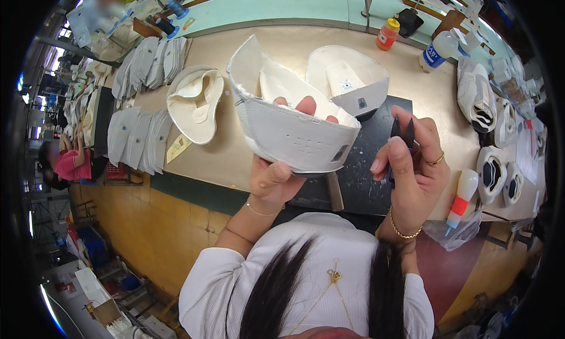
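Note:
My left hand (273,177) holds up a white cap-shaped sewn piece (294,133), its fingers inside and its thumb under the outer wall. The piece has a raw upper edge, rows of small holes and a small dark patch. Closed around small black-bladed thread snips (395,133), my right hand (415,162) is raised just right of the piece, apart from it. Behind stands a similar white piece (365,97) with a label inside. Another cream-lined piece (197,106) lies open at left.
Stacks of white panels (138,139) lie on the table's left. A dark mat (371,162) is under my hands. An orange bottle (388,34), a blue-labelled bottle (438,52), a squeeze bottle (463,198) and white sewn pieces (475,95) stand or lie at right.

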A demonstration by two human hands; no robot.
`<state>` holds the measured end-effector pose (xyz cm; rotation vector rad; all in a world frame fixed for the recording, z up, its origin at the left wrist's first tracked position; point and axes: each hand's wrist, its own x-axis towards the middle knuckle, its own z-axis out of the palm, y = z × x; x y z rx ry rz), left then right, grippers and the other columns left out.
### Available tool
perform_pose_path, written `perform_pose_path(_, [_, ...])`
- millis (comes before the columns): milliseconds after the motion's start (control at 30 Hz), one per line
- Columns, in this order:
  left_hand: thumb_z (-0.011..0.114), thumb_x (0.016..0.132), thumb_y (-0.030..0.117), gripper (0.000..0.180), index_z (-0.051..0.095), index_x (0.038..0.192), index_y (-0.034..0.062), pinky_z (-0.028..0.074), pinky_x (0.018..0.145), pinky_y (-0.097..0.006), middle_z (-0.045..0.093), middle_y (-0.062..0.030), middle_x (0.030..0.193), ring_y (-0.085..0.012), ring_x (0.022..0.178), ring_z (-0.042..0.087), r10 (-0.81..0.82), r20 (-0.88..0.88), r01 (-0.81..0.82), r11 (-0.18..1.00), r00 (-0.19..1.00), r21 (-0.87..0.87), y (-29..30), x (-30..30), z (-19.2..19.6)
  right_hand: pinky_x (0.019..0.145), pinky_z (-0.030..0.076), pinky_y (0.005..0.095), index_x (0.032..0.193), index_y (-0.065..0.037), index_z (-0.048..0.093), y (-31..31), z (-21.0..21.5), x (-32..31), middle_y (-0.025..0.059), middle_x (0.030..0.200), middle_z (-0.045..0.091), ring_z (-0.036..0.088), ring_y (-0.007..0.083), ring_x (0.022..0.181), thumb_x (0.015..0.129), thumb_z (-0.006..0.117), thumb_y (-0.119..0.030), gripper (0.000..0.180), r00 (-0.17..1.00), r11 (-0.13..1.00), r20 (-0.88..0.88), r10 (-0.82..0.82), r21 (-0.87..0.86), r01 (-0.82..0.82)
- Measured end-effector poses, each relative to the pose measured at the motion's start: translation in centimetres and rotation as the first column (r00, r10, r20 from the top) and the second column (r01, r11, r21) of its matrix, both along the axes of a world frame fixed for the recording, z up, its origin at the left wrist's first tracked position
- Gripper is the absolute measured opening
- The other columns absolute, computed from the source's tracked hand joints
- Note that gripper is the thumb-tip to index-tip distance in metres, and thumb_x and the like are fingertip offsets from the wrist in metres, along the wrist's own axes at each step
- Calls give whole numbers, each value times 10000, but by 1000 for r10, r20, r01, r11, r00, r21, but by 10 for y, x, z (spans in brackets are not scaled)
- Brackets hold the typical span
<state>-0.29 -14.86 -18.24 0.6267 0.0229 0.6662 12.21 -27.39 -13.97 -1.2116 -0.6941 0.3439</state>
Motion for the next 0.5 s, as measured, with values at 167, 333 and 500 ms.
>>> perform_pose_path(167, [720,751,167,815,261,1419,242,261,1087,-555,323,-68,1465,-402,1316,327,0,67,-1,1000,998,4,4,1,1,482,433,183,1161,19,575,-4,4,2,70,973,540,564,78,619,883,579,-8,279,1000,1000,-10,-13,8,13])
perform_pose_path(333, [702,771,210,807,241,1432,249,277,1077,-563,322,-34,1469,-378,1305,353,45,79,-41,998,996,-52,8,-1,0,490,415,182,1129,26,600,-5,3,3,47,939,515,552,72,616,882,588,-11,250,1000,999,4,-2,-32,2])
perform_pose_path(500, [636,836,294,770,183,1457,241,286,1075,-557,292,-13,1485,-320,1290,393,83,146,-75,995,986,-61,16,-2,1,451,386,177,1126,56,579,0,5,0,43,879,484,544,82,582,897,579,-67,260,998,996,67,2,-92,4])
